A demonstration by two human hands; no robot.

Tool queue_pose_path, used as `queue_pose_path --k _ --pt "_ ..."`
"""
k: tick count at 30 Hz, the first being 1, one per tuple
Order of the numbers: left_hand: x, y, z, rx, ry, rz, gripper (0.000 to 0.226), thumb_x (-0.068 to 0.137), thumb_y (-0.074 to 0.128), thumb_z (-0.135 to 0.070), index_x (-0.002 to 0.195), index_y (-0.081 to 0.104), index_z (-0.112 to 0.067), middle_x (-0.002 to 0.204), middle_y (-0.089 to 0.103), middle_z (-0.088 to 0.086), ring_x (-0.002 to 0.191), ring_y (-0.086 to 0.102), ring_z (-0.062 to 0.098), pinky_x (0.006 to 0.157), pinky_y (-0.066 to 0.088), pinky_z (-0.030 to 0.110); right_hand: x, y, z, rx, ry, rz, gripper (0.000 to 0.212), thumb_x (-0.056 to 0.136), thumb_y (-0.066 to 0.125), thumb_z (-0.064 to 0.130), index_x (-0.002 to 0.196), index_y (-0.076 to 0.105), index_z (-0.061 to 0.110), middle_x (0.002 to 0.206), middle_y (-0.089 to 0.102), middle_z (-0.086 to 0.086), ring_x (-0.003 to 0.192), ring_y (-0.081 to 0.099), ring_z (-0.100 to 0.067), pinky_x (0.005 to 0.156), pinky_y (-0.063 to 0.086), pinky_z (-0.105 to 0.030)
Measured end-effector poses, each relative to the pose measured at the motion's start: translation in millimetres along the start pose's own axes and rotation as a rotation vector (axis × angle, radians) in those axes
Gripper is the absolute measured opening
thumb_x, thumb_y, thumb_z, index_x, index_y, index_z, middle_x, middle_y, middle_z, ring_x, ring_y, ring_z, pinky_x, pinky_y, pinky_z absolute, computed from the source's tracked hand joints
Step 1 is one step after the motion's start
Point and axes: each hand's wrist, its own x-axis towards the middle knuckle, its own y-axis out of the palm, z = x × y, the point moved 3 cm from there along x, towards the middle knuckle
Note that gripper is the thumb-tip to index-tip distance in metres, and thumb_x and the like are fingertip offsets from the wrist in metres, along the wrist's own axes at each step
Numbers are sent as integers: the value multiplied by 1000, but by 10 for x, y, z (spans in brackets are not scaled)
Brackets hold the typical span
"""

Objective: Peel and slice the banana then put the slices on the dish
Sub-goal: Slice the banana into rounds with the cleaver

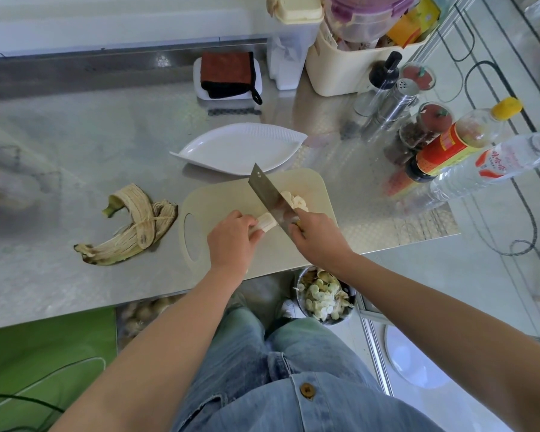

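Gripping the handle of a cleaver [270, 198] with curled fingers, the right hand [317, 236] sets the broad blade down against the cut end of the peeled banana [265, 224] near the middle of the frame. The left hand [231, 240] curls over the remaining piece of banana and pins it to the cream cutting board [219, 198], fingertips just beside the blade. On the far side of the blade a small heap of banana slices [295, 201] lies on the board. Just above the board, touching or nearly touching its upper edge, sits the white leaf-shaped dish [231, 148] with nothing on it. The banana peel [131, 226] lies splayed on the steel desk [75, 145] left of the board. Bottles and spice jars crowd the right of the frame, among them a yellow-capped bottle [459, 141]. A folded brown cloth [226, 74] rests on a white tray near the top centre. Below the desk edge stands a bin of scraps [323, 296].
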Motion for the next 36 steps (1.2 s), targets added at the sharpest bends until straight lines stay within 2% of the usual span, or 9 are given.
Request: queue_pose_path --k 6,12,16,19,24,26,30,34,36 --pt "-1 -4 -3 -1 2 -5 22 85 66 -37 100 69 -22 93 60 -1 72 57 19 55 31 26 -1 58 15 -31 16 36 13 94 41 17 83 44 13 68 49 -9 63 48 -31 57 40 -37" --pt "-4 9 6 -10 -6 3 23 86 66 -37 103 69 -22 95 61 -2 75 59 19 57 33 27 14 229 -10 -73 80 102 16 96 41 19 98 51 7 78 50 -8 74 53 -32 61 38 -36" --pt "-1 13 10 -10 -12 10 23 86 66 -37 104 69 -23 96 60 -1 76 59 19 57 32 28 2 274 -47 -56 89 93 14 96 41 20 87 45 9 78 53 -10 75 54 -33 62 43 -39" --pt "2 15 16 -15 -10 5 21 85 67 -37 100 70 -23 92 60 -1 73 57 19 56 31 27 -17 194 -55 -19 62 28 17 94 43 18 90 51 5 75 57 -13 69 54 -34 59 43 -40" --pt "7 23 21 9 -7 -6 19 85 66 -38 97 70 -24 90 60 -1 72 56 20 56 33 27 -15 26 13 25 -9 -32 12 93 45 17 82 42 18 61 43 -1 58 44 -28 55 35 -34" --pt "7 22 18 15 -1 -5 20 85 66 -39 98 70 -24 91 60 -2 73 57 19 56 33 27 -16 27 21 9 -7 -18 13 93 44 17 81 41 18 61 43 -2 59 44 -28 55 35 -34" --pt "7 22 20 11 4 -11 21 85 66 -39 98 70 -23 91 60 -2 70 54 16 56 32 26 -19 80 4 -11 16 12 13 94 42 18 88 50 10 67 50 -6 63 49 -30 57 43 -39" --pt "8 32 28 0 3 -11 21 85 66 -39 98 70 -23 90 60 -2 67 44 11 55 30 26 -20 129 -1 -23 35 38 11 94 41 17 83 42 16 69 49 -8 64 47 -30 57 35 -35" --pt "5 31 27 -3 0 -8 21 85 66 -39 98 70 -23 90 59 -3 67 44 11 55 29 25 -19 171 -15 -33 55 52 13 94 41 17 83 43 11 72 53 -11 66 50 -32 58 39 -38"
